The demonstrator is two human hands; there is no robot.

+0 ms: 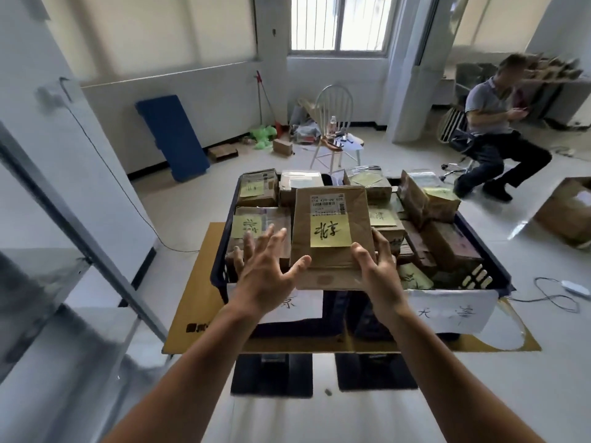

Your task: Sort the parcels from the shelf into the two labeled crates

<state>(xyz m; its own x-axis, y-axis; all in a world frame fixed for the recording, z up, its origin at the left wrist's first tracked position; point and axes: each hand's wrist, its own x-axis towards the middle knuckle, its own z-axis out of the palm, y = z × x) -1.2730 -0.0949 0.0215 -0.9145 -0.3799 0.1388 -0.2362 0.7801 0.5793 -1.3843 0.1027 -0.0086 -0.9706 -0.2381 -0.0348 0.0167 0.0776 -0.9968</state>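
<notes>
A brown cardboard parcel with a yellow sticky note and a shipping label is held above the left dark crate. My right hand grips its near right corner, thumb on top. My left hand hovers just left of the parcel with fingers spread, the thumb at its near edge. The right dark crate stands beside the left one. Both crates hold several brown parcels with yellow notes. A white paper label hangs on the front of each crate.
The crates rest on a flat cardboard sheet over dark stands. A metal shelf frame runs along the left. A person sits at the back right. A white chair and a blue panel stand behind.
</notes>
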